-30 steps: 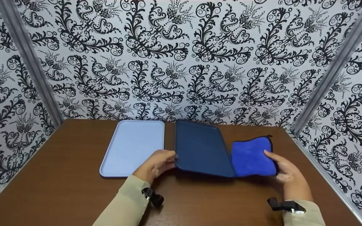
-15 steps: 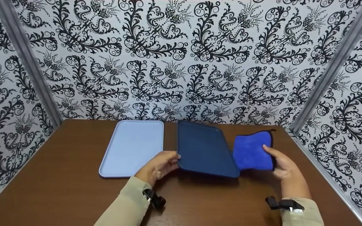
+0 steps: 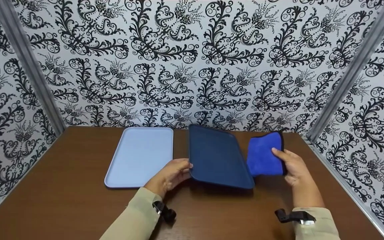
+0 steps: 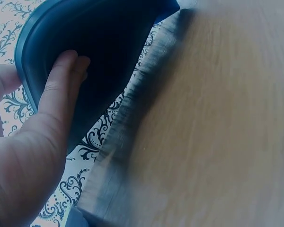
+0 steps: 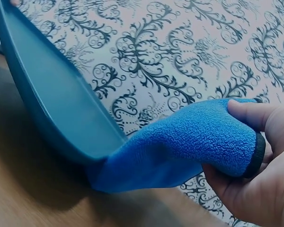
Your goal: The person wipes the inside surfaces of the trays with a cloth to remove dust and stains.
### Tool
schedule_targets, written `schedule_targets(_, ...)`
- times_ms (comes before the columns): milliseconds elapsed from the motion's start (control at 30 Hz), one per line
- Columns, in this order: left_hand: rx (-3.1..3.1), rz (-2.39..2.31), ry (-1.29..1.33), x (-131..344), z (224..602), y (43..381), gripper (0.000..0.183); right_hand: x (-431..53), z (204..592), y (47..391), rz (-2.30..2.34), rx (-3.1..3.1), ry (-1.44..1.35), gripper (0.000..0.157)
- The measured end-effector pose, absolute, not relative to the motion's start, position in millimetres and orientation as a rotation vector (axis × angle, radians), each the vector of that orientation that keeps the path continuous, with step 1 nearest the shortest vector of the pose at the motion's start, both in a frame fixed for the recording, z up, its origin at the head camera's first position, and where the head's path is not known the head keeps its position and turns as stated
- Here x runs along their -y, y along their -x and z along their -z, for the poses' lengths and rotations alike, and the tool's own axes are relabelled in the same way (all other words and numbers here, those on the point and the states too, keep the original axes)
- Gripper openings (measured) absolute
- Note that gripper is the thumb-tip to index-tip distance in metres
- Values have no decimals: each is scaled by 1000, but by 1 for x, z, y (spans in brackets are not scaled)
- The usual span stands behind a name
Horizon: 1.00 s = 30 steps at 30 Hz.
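My left hand [image 3: 170, 176] grips the left edge of a dark blue tray [image 3: 218, 156]; in the left wrist view its fingers [image 4: 61, 90] lie against the tray's underside and the thumb is at the rim. The tray is tilted, its left side lifted higher than its right. My right hand [image 3: 293, 168] pinches the right edge of a blue cloth [image 3: 265, 155] with black trim. In the right wrist view, the cloth [image 5: 180, 137] stretches from the thumb to the tray's lower rim, and its far end passes beneath the tray, where it is partly hidden.
A light blue tray [image 3: 142, 156] lies flat on the brown wooden table [image 3: 62, 186], left of the dark one. Behind the table stands a wall [image 3: 165, 66] with black floral patterns, and similar side walls flank it.
The right hand and the cloth have moved up and away toward the back wall, the hand lately also slightly left. The dark tray has shifted slightly right and its tilt has grown a little.
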<state>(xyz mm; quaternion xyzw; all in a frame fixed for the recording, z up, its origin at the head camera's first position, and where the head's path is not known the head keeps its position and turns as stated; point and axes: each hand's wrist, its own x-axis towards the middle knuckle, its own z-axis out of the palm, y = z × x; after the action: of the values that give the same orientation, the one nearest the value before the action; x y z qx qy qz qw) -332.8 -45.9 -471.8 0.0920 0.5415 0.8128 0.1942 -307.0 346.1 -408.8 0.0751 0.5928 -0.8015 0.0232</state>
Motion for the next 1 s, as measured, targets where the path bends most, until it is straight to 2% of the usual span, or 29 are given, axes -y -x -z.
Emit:
schedule_targets(267,-1525,-2282,-237,45,471,333,19,-323,405,307,2390,-2012,-231,6)
schedule_targets(367,-1532,-2277,-239,44,470,334,27,-315,405,307,2340,-2088,-218,11)
schedule_targets(533,-1547,-2266,-245,43,469,333,52,-304,406,307,2287,-2145,-191,23)
schedule_targets(800,-1560,-2274,-259,43,469,333,63,-289,413,308,2132,-2360,-161,48)
schedule_targets(867,-1569,-2275,-254,43,469,332,65,-284,414,308,2092,-2409,-130,49)
schedule_targets(1000,-1610,-2259,-220,43,470,330,74,-273,417,308,2040,-2496,-89,40)
